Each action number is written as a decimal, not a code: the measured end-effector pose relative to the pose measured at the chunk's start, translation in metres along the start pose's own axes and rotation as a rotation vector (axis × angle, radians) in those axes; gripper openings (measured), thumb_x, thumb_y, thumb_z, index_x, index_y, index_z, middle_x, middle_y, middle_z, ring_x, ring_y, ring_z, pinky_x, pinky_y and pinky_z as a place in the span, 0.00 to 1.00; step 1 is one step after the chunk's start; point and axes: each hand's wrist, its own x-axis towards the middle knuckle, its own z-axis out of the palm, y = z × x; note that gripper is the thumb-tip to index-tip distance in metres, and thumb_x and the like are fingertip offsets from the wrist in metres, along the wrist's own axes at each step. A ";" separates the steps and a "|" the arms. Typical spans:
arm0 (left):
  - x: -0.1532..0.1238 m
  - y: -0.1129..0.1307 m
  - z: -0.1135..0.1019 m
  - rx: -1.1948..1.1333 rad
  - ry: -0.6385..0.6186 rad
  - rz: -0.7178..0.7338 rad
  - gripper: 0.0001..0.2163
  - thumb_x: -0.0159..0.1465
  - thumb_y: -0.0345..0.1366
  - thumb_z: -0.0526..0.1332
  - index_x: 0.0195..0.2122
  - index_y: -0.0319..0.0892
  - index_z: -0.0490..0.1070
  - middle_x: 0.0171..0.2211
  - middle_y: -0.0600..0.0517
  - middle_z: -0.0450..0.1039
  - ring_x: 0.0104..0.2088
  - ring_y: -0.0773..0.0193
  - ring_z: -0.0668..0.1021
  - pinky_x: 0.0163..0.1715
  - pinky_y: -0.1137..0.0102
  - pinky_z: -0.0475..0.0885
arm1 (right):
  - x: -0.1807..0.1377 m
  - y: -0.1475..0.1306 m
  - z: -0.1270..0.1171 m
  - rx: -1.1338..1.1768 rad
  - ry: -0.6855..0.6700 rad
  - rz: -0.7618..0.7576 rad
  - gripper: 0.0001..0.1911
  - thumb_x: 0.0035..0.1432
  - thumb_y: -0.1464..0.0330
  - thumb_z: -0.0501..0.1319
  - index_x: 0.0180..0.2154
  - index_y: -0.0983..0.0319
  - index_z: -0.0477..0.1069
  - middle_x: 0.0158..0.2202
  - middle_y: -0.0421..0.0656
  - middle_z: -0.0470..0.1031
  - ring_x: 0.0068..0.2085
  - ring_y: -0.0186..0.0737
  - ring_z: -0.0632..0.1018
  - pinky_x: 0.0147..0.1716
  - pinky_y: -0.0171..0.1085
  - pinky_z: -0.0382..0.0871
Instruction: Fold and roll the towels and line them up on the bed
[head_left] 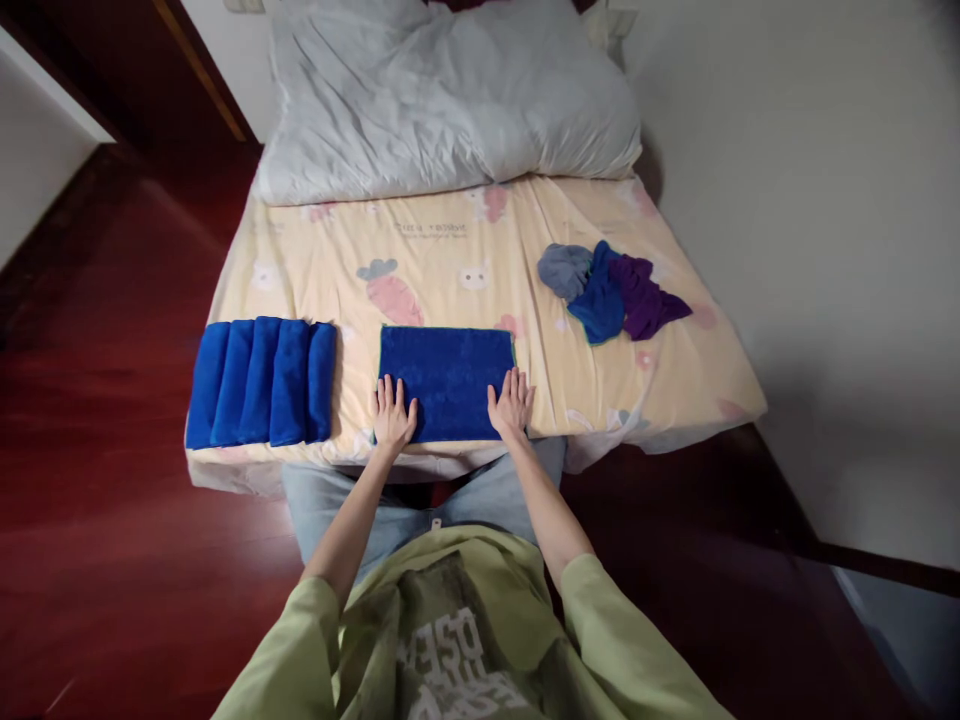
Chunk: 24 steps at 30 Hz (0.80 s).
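Note:
A blue towel (pixel 450 375) with a thin green edge lies spread flat on the bed, close to its front edge. My left hand (pixel 393 412) rests on the towel's near left corner, fingers spread. On the near right side, my right hand (pixel 511 402) presses flat with its fingers apart. To the left, several blue towels (pixel 259 385) lie side by side in folded or rolled strips. At the right sits a loose heap: a grey-blue cloth (pixel 564 270), a crumpled blue cloth (pixel 600 305) and a purple cloth (pixel 646 298).
The bed has a cream sheet (pixel 315 260) printed with carrots and rabbits. A bunched pale grey quilt (pixel 450 110) covers its far end. A white wall (pixel 810 250) stands to the right, and dark red floor (pixel 97 420) shows at the left.

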 end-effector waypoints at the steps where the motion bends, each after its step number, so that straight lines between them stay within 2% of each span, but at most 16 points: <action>1: 0.006 -0.001 0.000 0.000 -0.007 0.014 0.33 0.74 0.48 0.49 0.74 0.32 0.57 0.77 0.38 0.43 0.78 0.45 0.47 0.76 0.47 0.42 | 0.004 -0.002 -0.001 -0.003 -0.001 -0.007 0.38 0.76 0.55 0.38 0.74 0.74 0.53 0.76 0.57 0.51 0.77 0.54 0.50 0.75 0.62 0.39; 5: 0.047 0.000 0.004 -0.007 -0.052 0.105 0.33 0.73 0.48 0.49 0.74 0.31 0.57 0.77 0.39 0.44 0.78 0.46 0.47 0.76 0.47 0.42 | 0.036 -0.015 -0.003 0.024 -0.020 -0.140 0.37 0.76 0.56 0.40 0.74 0.74 0.53 0.77 0.57 0.48 0.78 0.54 0.48 0.75 0.62 0.39; 9: 0.090 0.000 0.015 -0.026 -0.067 0.144 0.34 0.73 0.49 0.50 0.74 0.32 0.58 0.77 0.40 0.45 0.78 0.45 0.46 0.76 0.46 0.43 | 0.081 -0.027 0.003 0.072 -0.157 -0.324 0.37 0.76 0.56 0.42 0.74 0.73 0.52 0.77 0.56 0.48 0.78 0.50 0.49 0.76 0.56 0.39; 11: 0.104 -0.003 0.019 -0.040 -0.061 0.143 0.34 0.73 0.50 0.50 0.74 0.33 0.57 0.77 0.41 0.45 0.78 0.45 0.46 0.76 0.46 0.42 | 0.096 -0.028 0.009 0.078 -0.186 -0.297 0.37 0.76 0.55 0.42 0.74 0.74 0.51 0.77 0.56 0.48 0.78 0.50 0.49 0.77 0.55 0.40; 16: 0.128 -0.014 0.022 -0.036 -0.054 0.121 0.35 0.73 0.52 0.50 0.75 0.33 0.57 0.78 0.41 0.43 0.78 0.46 0.45 0.77 0.48 0.40 | 0.111 -0.020 0.022 0.075 -0.138 -0.236 0.39 0.76 0.53 0.40 0.75 0.74 0.50 0.77 0.56 0.48 0.78 0.51 0.49 0.76 0.54 0.41; 24: 0.160 -0.031 0.025 -0.056 -0.057 0.119 0.37 0.73 0.53 0.48 0.75 0.30 0.52 0.77 0.38 0.43 0.78 0.47 0.45 0.76 0.47 0.38 | 0.129 -0.004 0.025 0.059 -0.106 -0.201 0.42 0.76 0.52 0.39 0.75 0.78 0.46 0.77 0.57 0.46 0.78 0.52 0.47 0.77 0.55 0.38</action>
